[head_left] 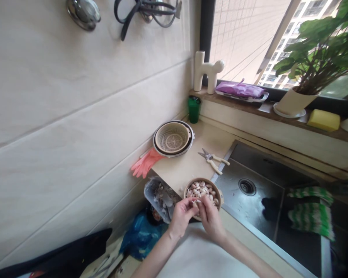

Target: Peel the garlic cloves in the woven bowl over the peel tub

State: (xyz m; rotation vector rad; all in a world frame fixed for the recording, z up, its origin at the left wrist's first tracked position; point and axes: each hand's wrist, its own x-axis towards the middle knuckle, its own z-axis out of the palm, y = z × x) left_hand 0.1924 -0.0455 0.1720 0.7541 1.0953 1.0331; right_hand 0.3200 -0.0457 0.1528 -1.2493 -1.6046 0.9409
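A brown bowl (217,192) full of garlic cloves (201,189) stands on the beige counter by the sink. My left hand (182,217) and my right hand (210,217) meet at the bowl's near rim, fingertips pinched together on one garlic clove (196,203). A clear plastic container (150,190) with garlic skins sits just left of my left hand.
A steel sink (258,202) lies to the right, a green striped cloth (311,214) over its edge. Scissors (213,158), a beige colander (173,139), pink gloves (145,163) and a green cup (194,109) lie further back. A blue bag (140,231) sits near left; a potted plant (316,61) and a yellow sponge (323,120) stand on the sill.
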